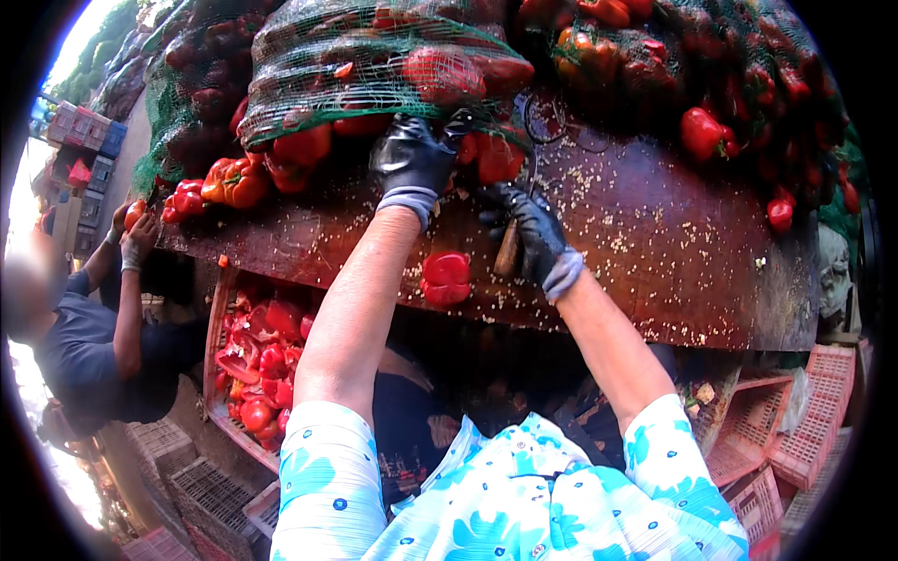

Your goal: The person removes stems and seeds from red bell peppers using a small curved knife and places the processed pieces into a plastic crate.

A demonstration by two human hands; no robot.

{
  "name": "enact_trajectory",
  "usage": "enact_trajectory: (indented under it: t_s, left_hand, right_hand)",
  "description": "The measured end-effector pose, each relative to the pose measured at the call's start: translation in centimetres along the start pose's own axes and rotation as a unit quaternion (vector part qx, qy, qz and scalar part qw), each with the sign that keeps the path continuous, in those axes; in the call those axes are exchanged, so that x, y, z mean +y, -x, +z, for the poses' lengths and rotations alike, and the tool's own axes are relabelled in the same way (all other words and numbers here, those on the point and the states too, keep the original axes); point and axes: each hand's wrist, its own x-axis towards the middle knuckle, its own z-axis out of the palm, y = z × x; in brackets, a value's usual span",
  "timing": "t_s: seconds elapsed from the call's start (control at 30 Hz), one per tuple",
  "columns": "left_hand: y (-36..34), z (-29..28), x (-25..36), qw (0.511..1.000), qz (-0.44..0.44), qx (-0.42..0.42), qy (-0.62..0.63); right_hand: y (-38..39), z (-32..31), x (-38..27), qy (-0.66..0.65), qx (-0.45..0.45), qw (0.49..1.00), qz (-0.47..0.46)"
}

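My left hand (409, 159), in a black glove, is closed at the lower edge of a green mesh bag (374, 65) full of red bell peppers. My right hand (531, 232), also gloved in black, grips a tool with a wooden handle (507, 251); a thin metal part shows above the fingers, but its shape is unclear. A red bell pepper (500, 159) sits under the mesh between the hands. Nearer me, another red pepper (445, 279) lies at the front edge of the brown table (645, 252). Small pale seeds are scattered over the tabletop.
More bagged peppers (655, 75) are heaped at the back right. Below the table's left side stands a crate (217, 374) of red pepper pieces (267, 360). A co-worker (103, 346) at the left handles a pepper. Red plastic crates (814, 411) stand at the lower right.
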Motion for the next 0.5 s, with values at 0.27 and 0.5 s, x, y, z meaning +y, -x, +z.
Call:
enact_trajectory:
  t_s: [0.27, 0.5]
  left_hand:
    - [5.2, -3.8, -8.7, 0.992, 0.044, -0.086, 0.087]
    - [15.1, -1.6, -6.6, 0.942, -0.098, 0.072, 0.313]
  right_hand:
    - [4.7, -3.2, -0.3, 0.038, -0.06, 0.997, 0.028]
    - [10.6, 0.6, 5.3, 0.457, -0.115, 0.818, -0.329]
